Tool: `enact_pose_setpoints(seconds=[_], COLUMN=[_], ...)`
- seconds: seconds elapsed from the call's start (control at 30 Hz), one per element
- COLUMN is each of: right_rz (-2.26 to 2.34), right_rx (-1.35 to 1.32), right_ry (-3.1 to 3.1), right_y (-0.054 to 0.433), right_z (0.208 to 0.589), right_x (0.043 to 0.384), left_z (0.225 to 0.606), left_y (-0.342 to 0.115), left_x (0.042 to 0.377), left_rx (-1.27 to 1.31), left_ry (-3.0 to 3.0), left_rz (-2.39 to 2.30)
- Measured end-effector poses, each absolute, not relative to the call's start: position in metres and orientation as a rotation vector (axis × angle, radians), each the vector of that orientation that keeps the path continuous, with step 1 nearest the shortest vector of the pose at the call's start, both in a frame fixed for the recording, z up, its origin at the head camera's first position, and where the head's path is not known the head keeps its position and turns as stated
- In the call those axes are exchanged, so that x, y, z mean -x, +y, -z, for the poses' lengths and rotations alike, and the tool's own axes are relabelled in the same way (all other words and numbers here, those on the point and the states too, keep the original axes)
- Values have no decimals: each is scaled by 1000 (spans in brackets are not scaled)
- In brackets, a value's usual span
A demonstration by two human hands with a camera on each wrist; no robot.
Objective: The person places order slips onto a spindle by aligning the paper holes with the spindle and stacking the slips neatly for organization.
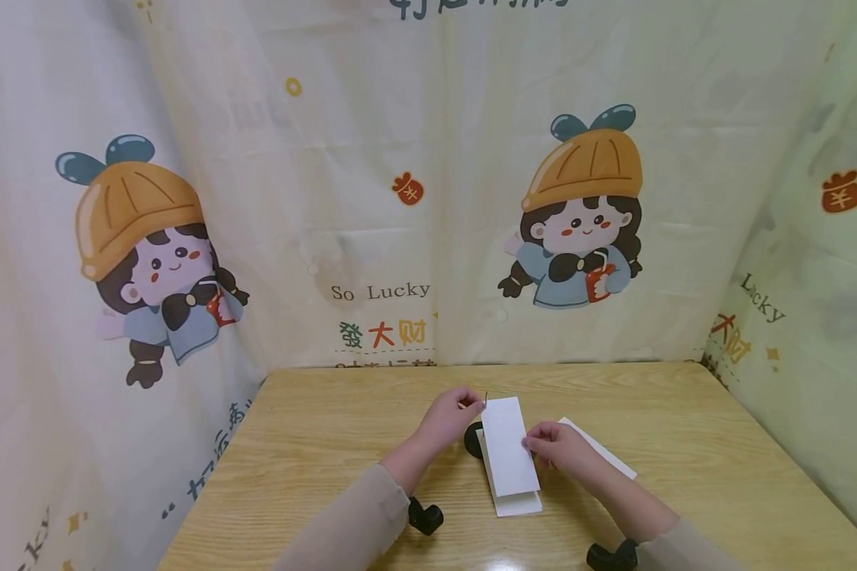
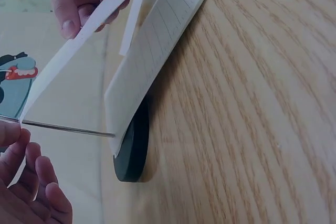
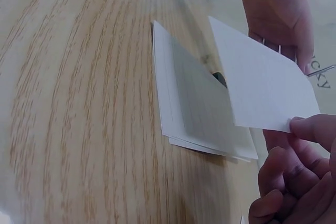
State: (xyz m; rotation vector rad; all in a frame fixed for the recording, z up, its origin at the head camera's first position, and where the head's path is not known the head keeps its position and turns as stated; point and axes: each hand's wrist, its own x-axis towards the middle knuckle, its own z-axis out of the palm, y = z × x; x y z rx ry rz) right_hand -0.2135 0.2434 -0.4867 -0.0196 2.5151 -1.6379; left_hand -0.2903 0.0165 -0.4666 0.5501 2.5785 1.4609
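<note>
A black round-based paper spike (image 2: 134, 145) stands on the table, its thin metal rod (image 2: 68, 128) pointing up. Lined paper slips (image 2: 144, 64) lie low on the rod, against the base. Higher up, a white paper slip (image 1: 510, 448) has its far end at the rod, which pokes out beyond it. My left hand (image 1: 455, 416) pinches that end between thumb and finger, beside the rod. With thumb and fingertips, my right hand (image 1: 555, 444) holds the same slip's right edge. In the right wrist view, a gap shows between this raised slip and the lower ones.
More white paper (image 1: 600, 448) lies on the wooden table (image 1: 314, 444) to the right, partly behind my right forearm. Black wrist camera mounts (image 1: 425, 517) sit below both wrists. A printed curtain (image 1: 364, 198) hangs around the table's back and sides.
</note>
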Motion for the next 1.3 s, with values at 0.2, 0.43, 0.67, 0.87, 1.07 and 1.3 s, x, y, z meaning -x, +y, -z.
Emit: enact_pose_setpoints(seconds=[0.2,0.43,0.67,0.87,1.07,1.3], right_rz=[1586,1525,1456,1368,1299,1223], right_rx=[47,26,96,111,114,123], right_ry=[2576,2613,2640,2680,2692,2711], right_y=[242,240,240,240,239,239], right_z=[488,489,492,492,491,491], right_x=[212,213,212,212,210,210], left_z=[471,471,476,482,490,491], left_y=[16,16,16,16,16,15], left_x=[290,290,290,293,296,296], left_rx=[-531,-525,-460,-452,-495,-498], left_ry=[2594,2591,2564,2577,2600,2629], left_rz=[-1420,-1394,-1379,-1329,-1271,-1230])
